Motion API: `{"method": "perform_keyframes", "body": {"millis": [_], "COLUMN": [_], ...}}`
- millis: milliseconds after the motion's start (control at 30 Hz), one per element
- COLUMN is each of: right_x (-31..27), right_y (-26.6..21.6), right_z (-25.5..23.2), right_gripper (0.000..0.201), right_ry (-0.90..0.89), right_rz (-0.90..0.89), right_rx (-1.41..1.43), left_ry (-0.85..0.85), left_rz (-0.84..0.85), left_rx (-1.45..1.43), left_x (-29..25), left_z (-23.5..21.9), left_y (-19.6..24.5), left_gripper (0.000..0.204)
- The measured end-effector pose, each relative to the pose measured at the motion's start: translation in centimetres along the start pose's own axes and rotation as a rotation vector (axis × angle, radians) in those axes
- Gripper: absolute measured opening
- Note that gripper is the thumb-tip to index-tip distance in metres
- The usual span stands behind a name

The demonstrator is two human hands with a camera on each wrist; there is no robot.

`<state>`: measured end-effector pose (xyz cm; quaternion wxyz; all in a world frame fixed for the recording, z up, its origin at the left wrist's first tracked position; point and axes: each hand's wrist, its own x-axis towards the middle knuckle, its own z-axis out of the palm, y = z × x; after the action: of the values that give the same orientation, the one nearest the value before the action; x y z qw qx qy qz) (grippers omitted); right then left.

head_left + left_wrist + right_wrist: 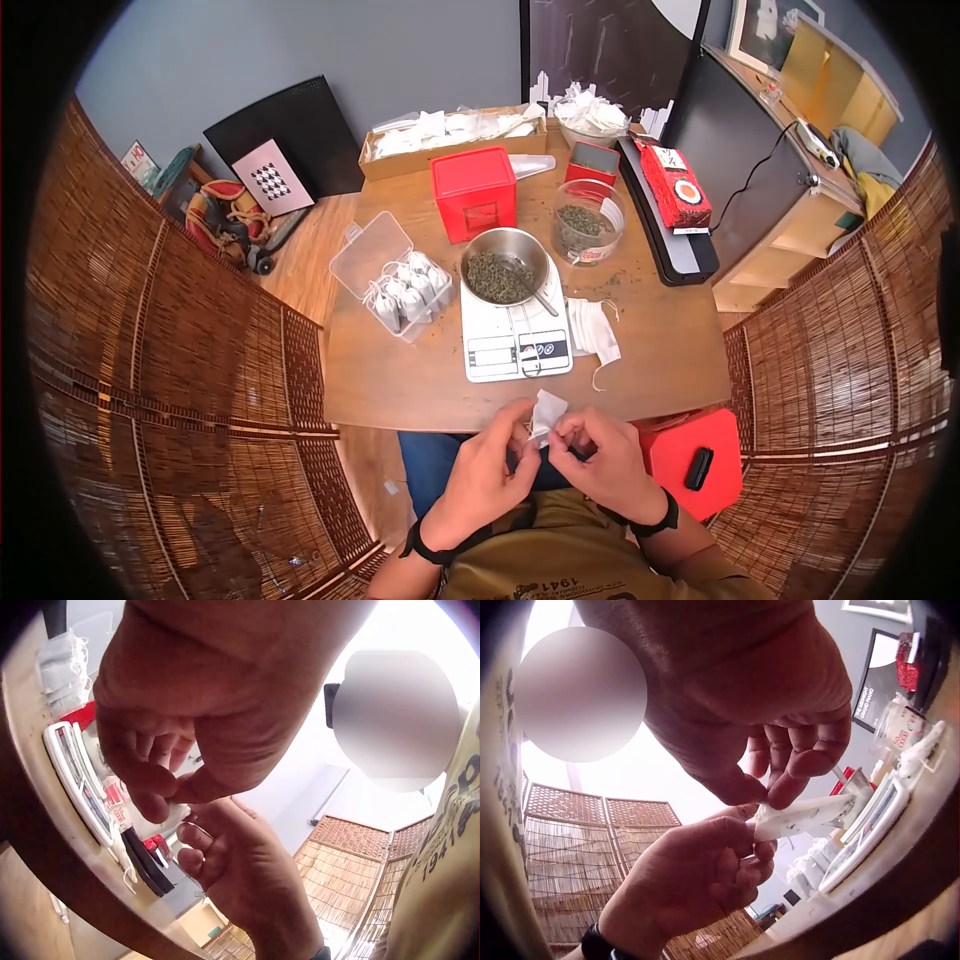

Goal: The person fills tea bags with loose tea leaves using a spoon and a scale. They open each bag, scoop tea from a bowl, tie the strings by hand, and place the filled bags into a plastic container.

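A small white pouch (547, 413) is pinched between both hands in front of the table's near edge. The left hand (488, 468) grips one side of it, and the right hand (607, 462) pinches its gathered end with thumb and forefinger. In the right wrist view the pouch (802, 817) shows dark specks inside. A steel pan (505, 268) with dried leaves and a spoon stands on a white scale (517, 345). Flat white pouches (594, 330) with strings lie to the right of the scale.
A clear open box (405, 290) holds several filled pouches at the left. Behind are a red canister (475, 193), a clear tub (587, 225) of leaves, a cardboard tray (380, 165) and a bowl (592, 125) of white pouches. A red stool (715, 450) with a black object stands right.
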<state>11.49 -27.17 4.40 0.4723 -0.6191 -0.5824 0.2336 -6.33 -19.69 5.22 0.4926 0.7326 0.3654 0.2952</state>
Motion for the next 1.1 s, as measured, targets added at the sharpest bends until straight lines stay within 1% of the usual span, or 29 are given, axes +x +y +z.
{"method": "perform_keyframes", "body": {"millis": [133, 200, 233, 300, 500, 533, 567, 600, 633, 667, 700, 733, 800, 833, 867, 933, 967, 1000, 1067, 1100], "right_x": [0.4, 0.6, 0.7, 1.0, 2.4, 2.7, 3.0, 3.7, 4.7, 5.7, 6.6, 7.7, 9.9, 10.9, 11.7, 13.2, 13.7, 14.0, 14.3, 14.4], "right_y": [-0.9, -1.3, -1.4, -1.7, -2.4, -2.2, -1.9, -1.6, -1.1, -0.5, 0.3, 0.9, 2.1, 2.5, 2.7, 3.0, 3.6, 4.1, 5.0, 5.1], "right_z": [0.3, 0.3, 0.3, 0.4, 0.8, 1.0, 1.1, 1.0, 0.5, -0.1, -0.4, -0.6, -0.9, -1.1, -1.1, -0.9, -0.8, -0.6, -0.4, -0.2], "right_gripper": [0.021, 0.021, 0.020, 0.020, 0.019, 0.019, 0.019, 0.019, 0.020, 0.022, 0.035, 0.035, 0.055, 0.060, 0.060, 0.052, 0.040, 0.040, 0.032, 0.025], "right_ry": [0.029, 0.041, 0.048, 0.063, 0.055, 0.072, 0.088, 0.084, 0.143, 0.201, 0.200, 0.191, 0.084, 0.001, -0.007, -0.086, -0.077, -0.086, 0.060, 0.134], "right_rz": [-0.005, -0.004, 0.000, 0.005, 0.015, 0.003, -0.010, -0.014, -0.011, -0.010, 0.062, 0.054, 0.049, 0.085, 0.075, 0.003, -0.006, -0.014, -0.095, -0.074], "right_rx": [-0.053, -0.097, -0.111, -0.132, -0.173, -0.113, -0.052, -0.053, -0.084, -0.113, -0.102, -0.097, -0.059, -0.055, -0.049, -0.079, -0.085, -0.075, -0.046, 0.000], "left_ry": [-0.020, 0.061, 0.056, 0.165, 0.171, 0.171, 0.205, 0.243, 0.250, 0.265, 0.280, 0.292, 0.275, 0.297, 0.310, 0.328, 0.343, 0.381, 0.425, 0.478], "left_rz": [0.054, 0.179, 0.183, 0.194, 0.150, 0.150, 0.160, 0.170, 0.171, 0.112, 0.053, 0.053, -0.081, -0.097, -0.095, -0.167, -0.168, -0.147, -0.126, -0.137], "left_rx": [-0.013, 0.003, -0.008, -0.032, -0.069, -0.072, -0.084, -0.096, -0.097, -0.157, -0.216, -0.212, -0.379, -0.439, -0.434, -0.491, -0.484, -0.503, -0.509, -0.566], "left_x": [0.1, 0.3, 0.5, 0.9, 1.9, 2.1, 2.3, 2.6, 2.9, 3.0, 3.2, 3.4, 3.7, 3.9, 4.2, 4.7, 4.9, 5.1, 5.5, 5.6], "left_z": [0.1, 0.2, 0.3, 0.3, -1.3, -1.5, -1.6, -1.8, -1.9, -2.1, -2.3, -2.8, -3.7, -3.7, -3.9, -4.2, -4.1, -3.9, -3.8, -3.7], "left_y": [-1.2, -1.9, -1.9, -1.9, -1.8, -2.0, -2.4, -2.7, -3.0, -3.4, -3.6, -3.4, -2.6, -2.9, -3.0, -3.0, -3.2, -3.6, -4.1, -4.3], "left_gripper": [0.043, 0.033, 0.033, 0.017, 0.015, 0.015, 0.015, 0.015, 0.015, 0.015, 0.015, 0.015, 0.014, 0.014, 0.014, 0.014, 0.014, 0.013, 0.013, 0.013]}}
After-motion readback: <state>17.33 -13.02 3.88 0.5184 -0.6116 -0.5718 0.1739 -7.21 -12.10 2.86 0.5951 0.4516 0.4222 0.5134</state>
